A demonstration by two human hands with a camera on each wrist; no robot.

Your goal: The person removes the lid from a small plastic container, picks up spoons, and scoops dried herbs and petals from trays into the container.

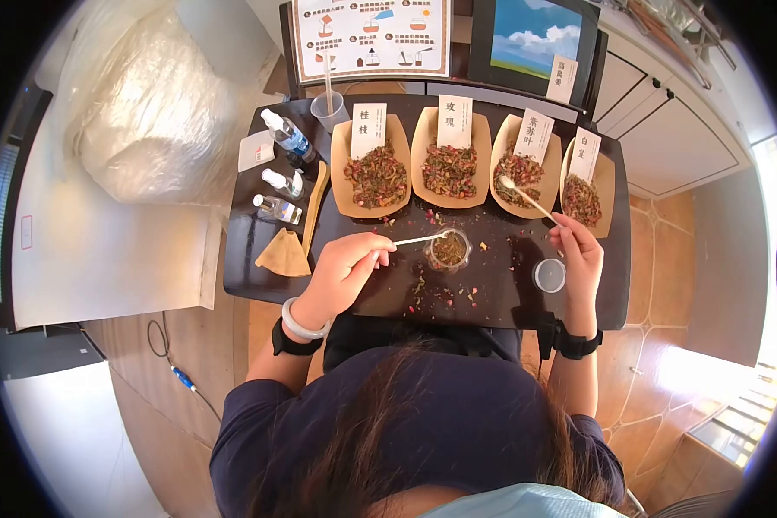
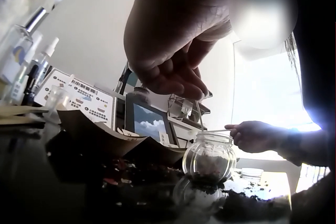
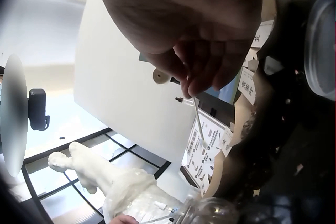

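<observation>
My left hand point(image 1: 345, 266) pinches a slim white stick point(image 1: 419, 239) whose tip reaches the mouth of a small glass jar point(image 2: 209, 163). Brown dried bits lie inside that jar, which stands on the dark table point(image 1: 380, 298). Between the thumb and fingers of my right hand point(image 1: 581, 259) is a second slim stick point(image 1: 531, 199) with a pale, rounded end. That end is over the third paper tray point(image 1: 502, 142) from the left, at its mix of dried petals and leaves. A round clear lid point(image 1: 549, 275) lies just left of the right hand.
Other paper trays of dried mix, such as the leftmost one point(image 1: 341, 142), line the back with label cards. Spray bottles point(image 1: 289, 138), a plastic cup point(image 1: 329, 110) and a folded tan paper piece point(image 1: 283, 255) are at left. An instruction sheet point(image 1: 371, 39) stands behind. Crumbs surround the jar.
</observation>
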